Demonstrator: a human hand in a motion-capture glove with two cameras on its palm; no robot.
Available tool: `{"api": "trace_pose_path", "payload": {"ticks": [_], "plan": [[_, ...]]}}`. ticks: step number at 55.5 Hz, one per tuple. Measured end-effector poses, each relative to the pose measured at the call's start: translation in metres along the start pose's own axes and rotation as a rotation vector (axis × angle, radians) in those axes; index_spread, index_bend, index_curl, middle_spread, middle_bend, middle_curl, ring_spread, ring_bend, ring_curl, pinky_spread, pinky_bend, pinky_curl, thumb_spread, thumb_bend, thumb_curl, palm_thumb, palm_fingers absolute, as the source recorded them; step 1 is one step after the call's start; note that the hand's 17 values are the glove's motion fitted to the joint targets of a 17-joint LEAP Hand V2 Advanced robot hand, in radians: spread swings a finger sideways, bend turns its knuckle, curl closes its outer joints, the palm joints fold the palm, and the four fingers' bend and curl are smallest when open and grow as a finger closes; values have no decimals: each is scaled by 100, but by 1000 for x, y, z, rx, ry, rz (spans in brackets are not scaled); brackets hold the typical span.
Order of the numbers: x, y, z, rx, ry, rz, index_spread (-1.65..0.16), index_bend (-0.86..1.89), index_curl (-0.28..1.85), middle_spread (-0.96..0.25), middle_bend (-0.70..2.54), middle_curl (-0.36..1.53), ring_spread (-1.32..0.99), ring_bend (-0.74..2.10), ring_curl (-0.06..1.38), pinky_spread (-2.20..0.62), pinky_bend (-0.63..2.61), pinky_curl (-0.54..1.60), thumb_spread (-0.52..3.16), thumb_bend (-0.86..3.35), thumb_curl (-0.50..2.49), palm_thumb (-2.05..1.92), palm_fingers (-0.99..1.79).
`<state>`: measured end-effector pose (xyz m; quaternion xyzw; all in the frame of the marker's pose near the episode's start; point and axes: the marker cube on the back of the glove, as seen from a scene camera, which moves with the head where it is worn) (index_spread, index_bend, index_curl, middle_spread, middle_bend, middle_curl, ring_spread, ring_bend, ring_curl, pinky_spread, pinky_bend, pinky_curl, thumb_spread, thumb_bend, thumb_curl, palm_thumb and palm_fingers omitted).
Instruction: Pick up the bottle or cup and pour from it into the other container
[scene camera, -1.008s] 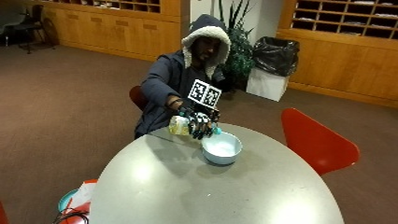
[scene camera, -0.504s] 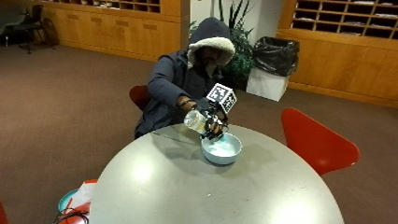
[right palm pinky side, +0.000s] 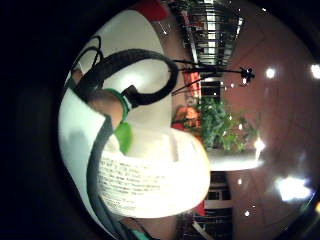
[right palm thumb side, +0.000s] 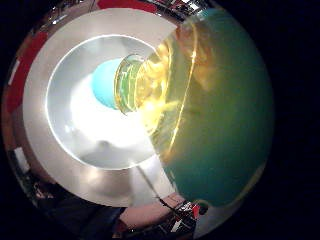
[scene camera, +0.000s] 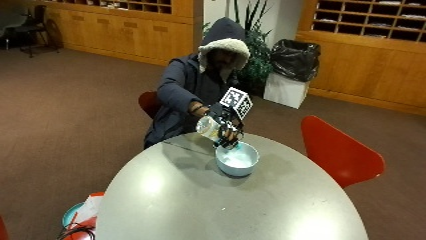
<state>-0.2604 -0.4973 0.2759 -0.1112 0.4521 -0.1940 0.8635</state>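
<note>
Right hand: my black-gloved right hand (scene camera: 228, 131) was raised above the near rim of the bowl, fingers wrapped round the bottle.
Bottle: the clear plastic bottle with a printed white label and yellowish liquid inside (scene camera: 209, 127) was tipped over, neck pointing down toward the bowl. In the thumb side palm view the bottle (right palm thumb side: 200, 110) filled much of the frame, its open mouth directly over the bowl's hollow. The little finger side palm view showed its label (right palm pinky side: 150, 185) close against my palm.
Bowl: the pale blue round bowl (scene camera: 237, 159) stood upright on the table, just beneath the hand. From the thumb side palm view its inner wall (right palm thumb side: 75, 130) looked whitish-grey, with a blue patch beside the bottle mouth.
Pour: I could not tell whether liquid was leaving the mouth.
Table: the grey round table (scene camera: 226, 210) carried the bowl near its far edge.
Surroundings: a red chair (scene camera: 336, 150) stood beside the table.
</note>
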Motion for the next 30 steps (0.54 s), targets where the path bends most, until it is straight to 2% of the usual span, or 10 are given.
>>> {"api": "trace_pose_path", "payload": {"ticks": [30], "plan": [[10, 1, -2, 13, -56, -10, -30, 11, 27, -25, 35, 48, -21, 54, 43, 0, 31, 37, 47, -3, 65, 106, 110]]}}
